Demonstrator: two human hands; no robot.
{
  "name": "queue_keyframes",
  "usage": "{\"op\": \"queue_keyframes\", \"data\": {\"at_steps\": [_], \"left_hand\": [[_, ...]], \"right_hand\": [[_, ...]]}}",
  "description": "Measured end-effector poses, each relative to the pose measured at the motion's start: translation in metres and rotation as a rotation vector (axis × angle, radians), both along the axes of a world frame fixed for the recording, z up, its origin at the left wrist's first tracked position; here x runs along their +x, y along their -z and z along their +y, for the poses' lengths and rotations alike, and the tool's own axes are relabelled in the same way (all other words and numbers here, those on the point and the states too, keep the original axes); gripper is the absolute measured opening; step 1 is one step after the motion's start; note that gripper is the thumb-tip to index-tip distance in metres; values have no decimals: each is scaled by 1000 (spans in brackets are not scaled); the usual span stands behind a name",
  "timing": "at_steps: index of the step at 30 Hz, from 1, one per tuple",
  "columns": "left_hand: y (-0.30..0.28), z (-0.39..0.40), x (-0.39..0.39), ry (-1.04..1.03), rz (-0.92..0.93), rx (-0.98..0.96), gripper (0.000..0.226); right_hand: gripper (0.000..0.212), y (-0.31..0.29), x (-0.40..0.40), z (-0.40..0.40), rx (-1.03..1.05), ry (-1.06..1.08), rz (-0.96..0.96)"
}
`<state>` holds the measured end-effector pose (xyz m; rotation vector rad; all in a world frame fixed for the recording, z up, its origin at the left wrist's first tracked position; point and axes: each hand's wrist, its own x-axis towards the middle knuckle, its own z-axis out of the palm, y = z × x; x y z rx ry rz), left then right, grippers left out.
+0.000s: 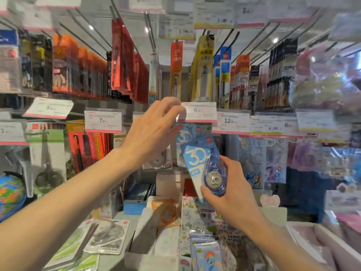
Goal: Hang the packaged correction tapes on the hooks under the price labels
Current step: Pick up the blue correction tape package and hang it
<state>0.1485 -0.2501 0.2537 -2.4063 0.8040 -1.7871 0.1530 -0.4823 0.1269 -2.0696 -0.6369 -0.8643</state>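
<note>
While a box [156, 257] low in front holds stationery packs, the right hand [228, 190] has its fingers [210, 195] clamped on a tilted blue correction tape pack [197, 161] just below the "6" price label [199, 112]. Beside it, the left hand [150, 132], fingers spread, touches that label's left edge. Another such pack [183, 133] hangs behind. Pegboard hooks [152, 36] carry packaged goods all around.

Red packs [125, 61] hang in rows from the upper pegs, with orange packs [78, 63] to their left and yellow packs [203, 69] to their right. A globe [10, 194] sits at the far left edge. On the surface below lie a roll of orange tape [168, 212] and cartoon sticker packs [207, 257].
</note>
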Motion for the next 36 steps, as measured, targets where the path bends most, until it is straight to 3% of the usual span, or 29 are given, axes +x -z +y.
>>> {"op": "queue_keyframes", "data": {"at_steps": [3,18,36], "left_hand": [[-5,1,0,28,-32,16,19],[-9,13,0,61,5,9,34],[-2,16,0,75,30,58,37]], "right_hand": [[77,-4,-4,4,19,-8,-55],[81,-22,-9,30,44,24,-215],[80,-26,21,51,-50,222,-44]]}}
